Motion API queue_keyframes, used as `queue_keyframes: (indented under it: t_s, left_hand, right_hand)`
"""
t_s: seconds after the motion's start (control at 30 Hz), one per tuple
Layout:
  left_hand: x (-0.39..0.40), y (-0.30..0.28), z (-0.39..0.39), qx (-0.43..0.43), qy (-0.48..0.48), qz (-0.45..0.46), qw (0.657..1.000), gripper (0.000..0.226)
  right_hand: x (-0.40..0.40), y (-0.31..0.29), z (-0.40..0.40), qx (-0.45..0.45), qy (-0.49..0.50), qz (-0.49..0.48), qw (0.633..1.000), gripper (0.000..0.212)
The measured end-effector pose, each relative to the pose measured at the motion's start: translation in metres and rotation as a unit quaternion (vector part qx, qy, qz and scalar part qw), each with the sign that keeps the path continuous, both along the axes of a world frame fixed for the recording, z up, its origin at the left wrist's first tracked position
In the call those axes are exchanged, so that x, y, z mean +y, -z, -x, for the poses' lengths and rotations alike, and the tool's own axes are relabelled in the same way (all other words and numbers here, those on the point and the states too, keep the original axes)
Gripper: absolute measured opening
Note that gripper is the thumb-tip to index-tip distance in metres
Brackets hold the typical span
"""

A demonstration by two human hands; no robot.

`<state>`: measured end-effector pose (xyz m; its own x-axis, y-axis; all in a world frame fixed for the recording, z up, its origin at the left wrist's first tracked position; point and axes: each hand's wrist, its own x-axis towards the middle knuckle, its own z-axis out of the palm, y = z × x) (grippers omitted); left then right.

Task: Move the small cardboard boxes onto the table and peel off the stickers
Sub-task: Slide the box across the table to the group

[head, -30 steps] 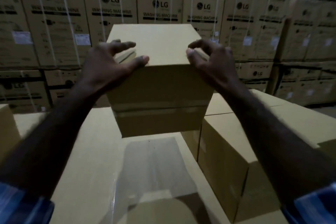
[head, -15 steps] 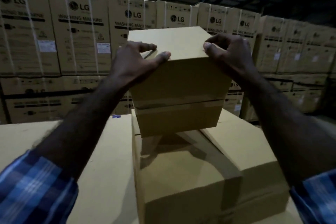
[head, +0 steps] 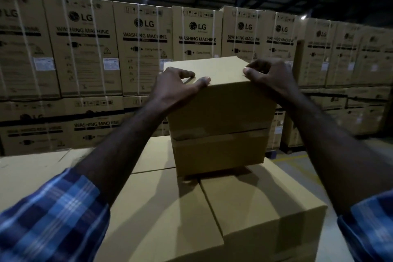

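A small plain cardboard box [head: 219,112] with a taped seam across its near face stands on top of two other brown boxes, a left one [head: 161,215] and a right one [head: 261,204]. My left hand [head: 176,87] grips the box's top left edge, thumb on the near corner and fingers over the top. My right hand [head: 270,76] grips the top right corner with curled fingers. No sticker shows on the faces I can see.
A wide cardboard surface [head: 32,174] lies to the left at the same height. A wall of stacked LG washing machine cartons [head: 144,49] fills the background. Grey warehouse floor [head: 297,159] shows at the right beyond the boxes.
The held box has come down and to the right, from above the wide surface onto the two boxes. Both hands kept their grip on its top corners.
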<state>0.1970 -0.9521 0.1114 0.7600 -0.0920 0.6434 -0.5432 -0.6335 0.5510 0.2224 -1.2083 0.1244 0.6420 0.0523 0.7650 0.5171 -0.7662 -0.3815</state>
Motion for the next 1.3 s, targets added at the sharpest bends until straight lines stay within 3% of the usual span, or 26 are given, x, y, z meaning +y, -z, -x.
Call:
queue_keyframes:
  t_s: [0.5,1.0,1.3]
  left_hand:
    - [-0.058,0.001,-0.034,0.058,-0.029,-0.008,0.998,0.061]
    - [-0.067,-0.004,-0.045,0.102,-0.031,-0.008,0.994,0.039]
    - [-0.066,-0.001,-0.043,0.104,-0.046,-0.025,0.993,0.054]
  right_hand:
    - [-0.054,0.006,-0.048,0.089,-0.015,-0.025,0.996,0.028]
    - [-0.062,0.005,-0.059,0.109,-0.011,-0.030,0.994,0.034]
    - [-0.063,0.005,-0.058,0.127,-0.012,-0.022,0.992,0.039]
